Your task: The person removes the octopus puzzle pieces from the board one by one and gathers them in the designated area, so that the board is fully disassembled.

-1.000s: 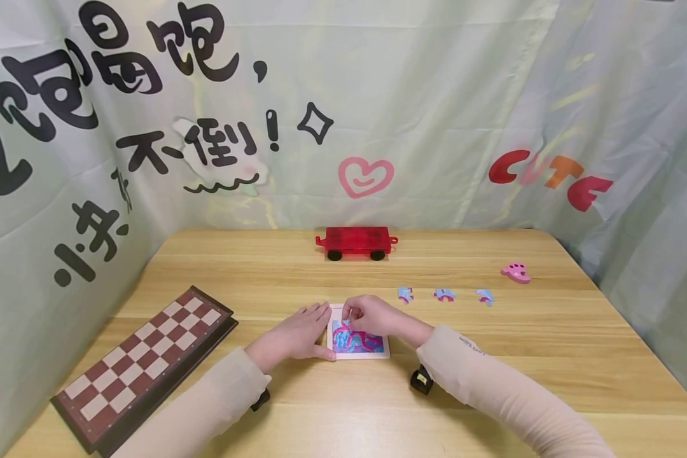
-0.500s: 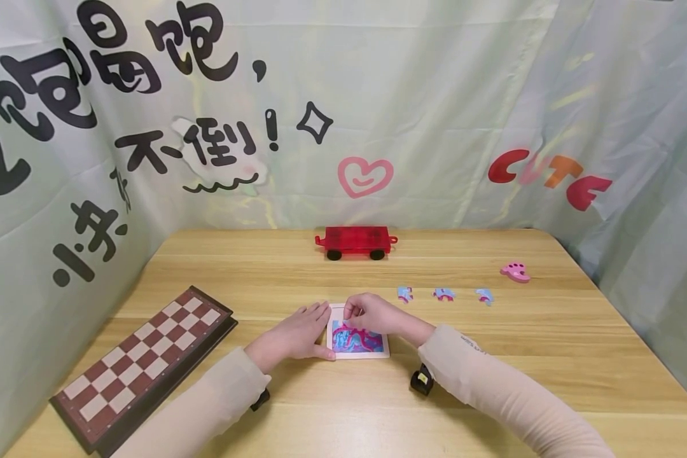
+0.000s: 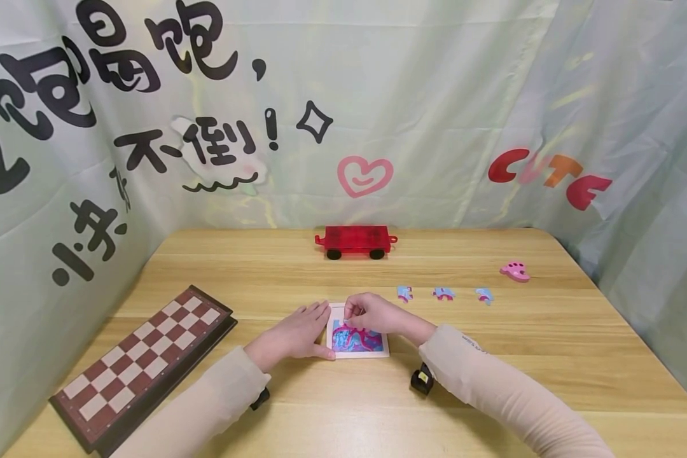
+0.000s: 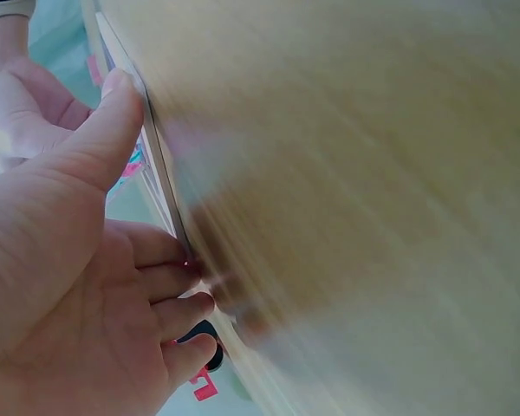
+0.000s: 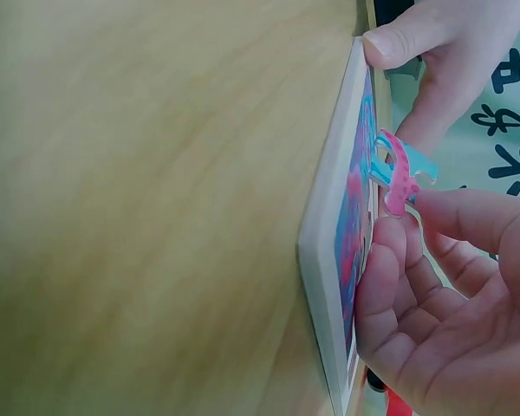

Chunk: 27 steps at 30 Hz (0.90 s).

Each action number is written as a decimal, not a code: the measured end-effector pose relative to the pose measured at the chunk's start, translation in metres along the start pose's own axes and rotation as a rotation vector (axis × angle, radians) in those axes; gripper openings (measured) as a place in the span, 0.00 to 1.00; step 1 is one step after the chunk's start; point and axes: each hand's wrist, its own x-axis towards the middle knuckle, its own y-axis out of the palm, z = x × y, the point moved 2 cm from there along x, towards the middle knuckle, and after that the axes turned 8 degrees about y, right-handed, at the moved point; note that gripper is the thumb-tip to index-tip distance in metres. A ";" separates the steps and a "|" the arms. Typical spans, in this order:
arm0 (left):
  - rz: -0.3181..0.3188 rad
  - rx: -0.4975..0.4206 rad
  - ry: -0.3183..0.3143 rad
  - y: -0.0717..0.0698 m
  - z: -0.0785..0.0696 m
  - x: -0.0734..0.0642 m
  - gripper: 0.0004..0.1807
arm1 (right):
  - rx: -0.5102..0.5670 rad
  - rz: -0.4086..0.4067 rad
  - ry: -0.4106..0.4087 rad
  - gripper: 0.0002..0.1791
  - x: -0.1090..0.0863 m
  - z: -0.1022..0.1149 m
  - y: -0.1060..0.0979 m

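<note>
A small jigsaw puzzle in a pale frame [image 3: 359, 355] lies on the table, its picture blue, pink and purple. My left hand [image 3: 296, 333] rests along the frame's left side, thumb at the near corner and fingers farther up. Above the upper left part of the puzzle, my right hand [image 3: 373, 313] pinches a puzzle piece [image 5: 400, 175]. This piece is blue with a pink band and stands tilted against the puzzle surface in the right wrist view. Some of the puzzle's upper part is hidden behind the right hand.
Beyond the right hand, three loose puzzle pieces [image 3: 443, 294] lie in a row. A pink paw-shaped object [image 3: 515, 271] sits farther right. At the back stands a red wheeled toy wagon [image 3: 356, 240], and a checkered board case [image 3: 143, 362] lies at the left.
Both hands stay nearly in place. The right fingers shift only slightly over the puzzle with the pinched piece. Loose pieces look unmoved.
</note>
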 end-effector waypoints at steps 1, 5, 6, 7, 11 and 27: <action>0.001 0.005 0.001 0.000 0.000 0.000 0.50 | 0.002 0.001 0.000 0.04 0.000 0.000 0.000; 0.005 0.029 0.001 -0.001 -0.001 0.001 0.46 | 0.009 -0.002 0.004 0.04 0.000 0.000 0.000; 0.006 0.037 0.001 -0.001 -0.001 0.001 0.45 | 0.008 -0.004 0.005 0.04 0.000 -0.001 0.000; 0.006 0.042 0.002 -0.001 -0.001 0.001 0.44 | 0.008 -0.005 0.006 0.05 0.000 -0.001 0.000; 0.007 0.059 0.006 -0.001 -0.002 0.002 0.42 | 0.023 -0.003 0.006 0.04 -0.002 -0.003 -0.003; -0.007 0.062 0.026 -0.003 -0.004 -0.001 0.43 | 0.092 -0.122 0.071 0.06 -0.040 -0.047 -0.070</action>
